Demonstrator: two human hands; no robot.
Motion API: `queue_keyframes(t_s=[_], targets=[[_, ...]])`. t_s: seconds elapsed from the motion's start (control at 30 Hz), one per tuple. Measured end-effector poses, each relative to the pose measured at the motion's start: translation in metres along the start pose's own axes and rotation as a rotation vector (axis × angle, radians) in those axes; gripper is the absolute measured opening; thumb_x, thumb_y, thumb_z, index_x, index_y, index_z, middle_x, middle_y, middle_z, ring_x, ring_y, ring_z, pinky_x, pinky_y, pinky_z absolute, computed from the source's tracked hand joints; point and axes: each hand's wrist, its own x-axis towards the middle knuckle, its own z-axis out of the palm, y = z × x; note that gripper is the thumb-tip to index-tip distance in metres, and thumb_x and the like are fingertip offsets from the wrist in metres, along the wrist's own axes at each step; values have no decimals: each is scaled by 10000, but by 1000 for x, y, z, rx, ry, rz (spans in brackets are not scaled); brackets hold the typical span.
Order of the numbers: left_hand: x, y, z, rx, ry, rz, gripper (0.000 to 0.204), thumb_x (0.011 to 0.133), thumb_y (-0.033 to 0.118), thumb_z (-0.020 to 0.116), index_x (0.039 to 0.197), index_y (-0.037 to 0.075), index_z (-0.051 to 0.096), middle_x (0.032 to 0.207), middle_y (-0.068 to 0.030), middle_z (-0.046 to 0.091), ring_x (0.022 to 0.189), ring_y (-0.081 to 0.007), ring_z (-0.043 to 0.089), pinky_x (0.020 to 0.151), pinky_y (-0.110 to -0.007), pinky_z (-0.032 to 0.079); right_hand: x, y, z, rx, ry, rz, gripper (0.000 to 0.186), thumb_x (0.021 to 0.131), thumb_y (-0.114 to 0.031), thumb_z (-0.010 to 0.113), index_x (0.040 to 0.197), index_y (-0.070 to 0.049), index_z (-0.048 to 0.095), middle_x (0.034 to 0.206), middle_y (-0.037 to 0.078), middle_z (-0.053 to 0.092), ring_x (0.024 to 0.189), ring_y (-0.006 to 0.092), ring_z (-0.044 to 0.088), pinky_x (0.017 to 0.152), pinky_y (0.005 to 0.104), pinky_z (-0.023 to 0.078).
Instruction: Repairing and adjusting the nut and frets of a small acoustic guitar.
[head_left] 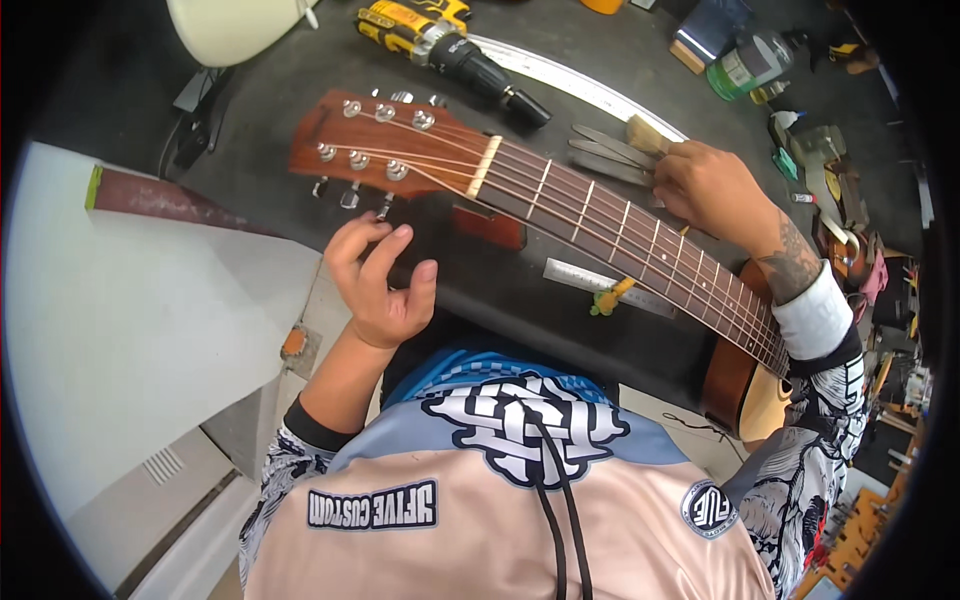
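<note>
the left hand is raised just in front of the acoustic guitar, palm turned up, with the fingers curled loosely and a little apart; it holds nothing and does not touch the neck. the right hand reaches over the fretboard from the far side, wrist bent, fingers closed down near the metal files and a wooden-handled brush that lie just behind the neck; i cannot tell if it really grips one of them. the guitar lies across the dark workbench, headstock to the left, body at the right edge near the person. a steel ruler lies on the bench between the neck and the person's chest. a yellow cordless drill is well apart, behind the headstock. the bench front edge runs just under the left hand, and there is open room left of the headstock.
</note>
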Motion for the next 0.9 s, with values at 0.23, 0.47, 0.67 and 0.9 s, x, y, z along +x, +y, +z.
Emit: queue_keyframes(t_s=[0.23,0.47,0.67,0.9], targets=[[29,-2,-27,-46,60,1,345,905,197,746,1190,35,639,1131,-123,608,1114,-340,549,917,-456,484,-7,-36,-38,393,465,165,168,1015,-134,608,1100,9,626,805,142,656,667,257,631,620,357,486],[144,28,-48,-352,-150,-59,279,930,75,733,1192,-11,693,1047,-118,697,944,-227,665,841,-324,529,-33,-101,-77,559,447,-17,215,1054,-131,588,1146,34,692,687,6,604,548,46,485,501,231,363],[166,55,-36,-664,-569,-384,233,962,-5,683,1189,-43,716,1059,-93,699,972,-131,644,871,-249,515,-47,-104,-69,796,381,31,201,1027,-156,640,1096,18,712,681,63,638,575,98,566,544,276,446],[158,52,-31,-686,-541,-368,217,943,-39,685,1154,-49,735,1083,-101,709,982,-141,657,858,-251,532,-61,-95,-63,1155,219,107,294,1051,-146,531,1208,40,696,725,37,644,579,73,519,536,235,402]])
